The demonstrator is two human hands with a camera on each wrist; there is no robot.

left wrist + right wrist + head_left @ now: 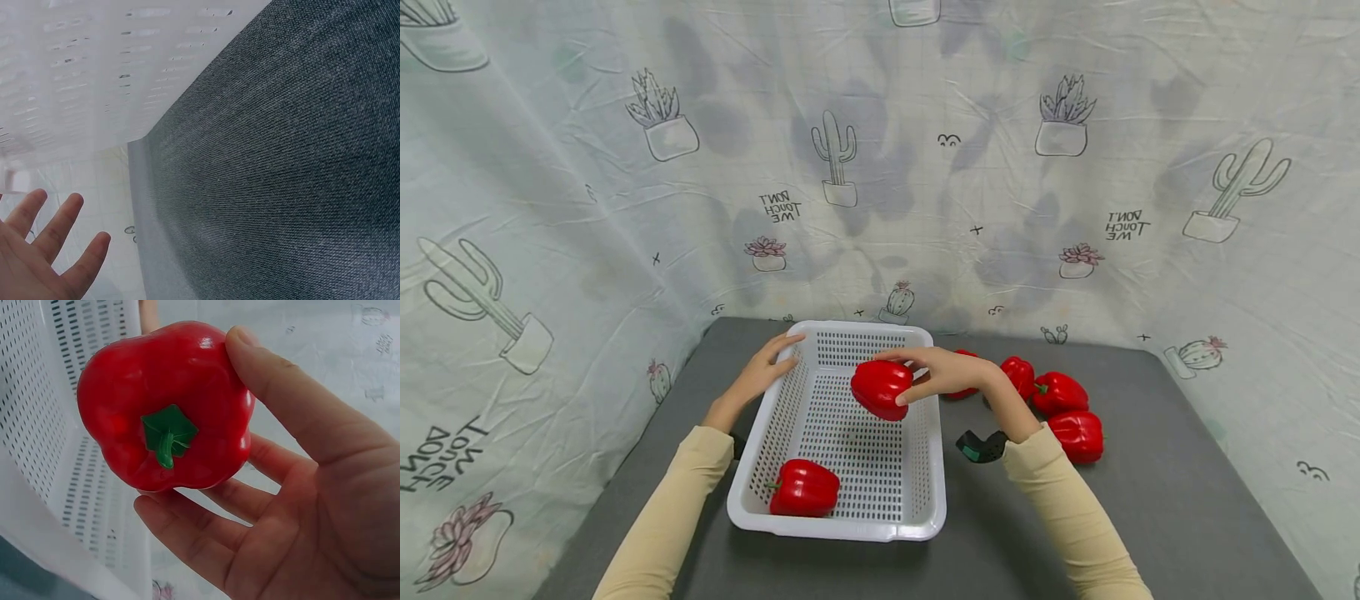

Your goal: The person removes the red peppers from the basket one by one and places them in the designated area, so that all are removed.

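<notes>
Over the white perforated basket, my right hand holds a red bell pepper between thumb and fingers. In the right wrist view the green stem end of this bell pepper faces the camera. A second red bell pepper lies inside the basket, in its near left corner. At the basket's far left rim rests my left hand. The left wrist view shows the fingers of that hand spread and nearly straight beside the basket's outer wall.
Right of the basket, several red bell peppers lie on the dark grey table, one of them partly behind my right hand. A printed fabric sheet hangs behind and around the table.
</notes>
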